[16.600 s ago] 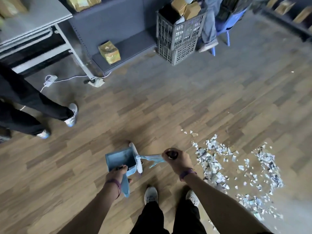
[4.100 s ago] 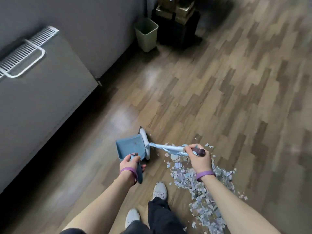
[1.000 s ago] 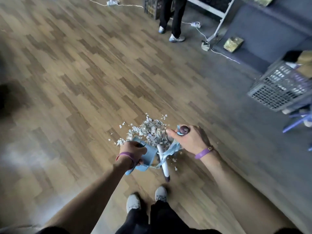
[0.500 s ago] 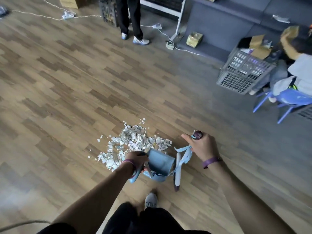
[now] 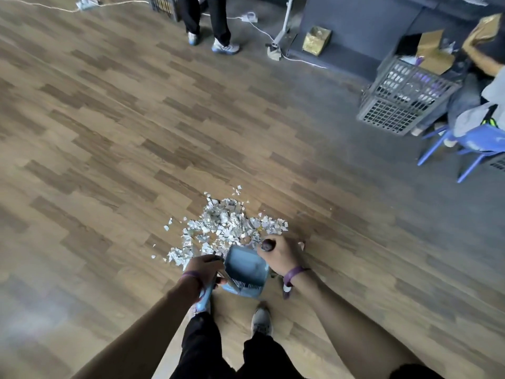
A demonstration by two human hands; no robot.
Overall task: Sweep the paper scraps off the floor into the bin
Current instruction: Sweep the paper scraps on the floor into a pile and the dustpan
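A heap of white paper scraps (image 5: 224,228) lies on the wood floor just ahead of my feet. A light blue dustpan (image 5: 246,270) rests on the floor with its open mouth touching the near edge of the heap. My left hand (image 5: 203,269) is shut on the dustpan's handle. My right hand (image 5: 278,254) is shut on the dark top end of the broom handle (image 5: 266,244), right of the pan. The broom's head is hidden behind my right hand and wrist. No bin is in view.
A person stands at the far top (image 5: 210,26), beside white cables (image 5: 273,31) on the floor. Grey stacked crates (image 5: 401,99) stand at the right, next to a seated person on a blue chair (image 5: 478,140). A dark low shelf (image 5: 369,26) holds a gold box (image 5: 315,39).
The dustpan has moved forward to the heap's edge. My right hand has swung left with the broom, closer to the pan and the scraps. The view has shifted slightly.
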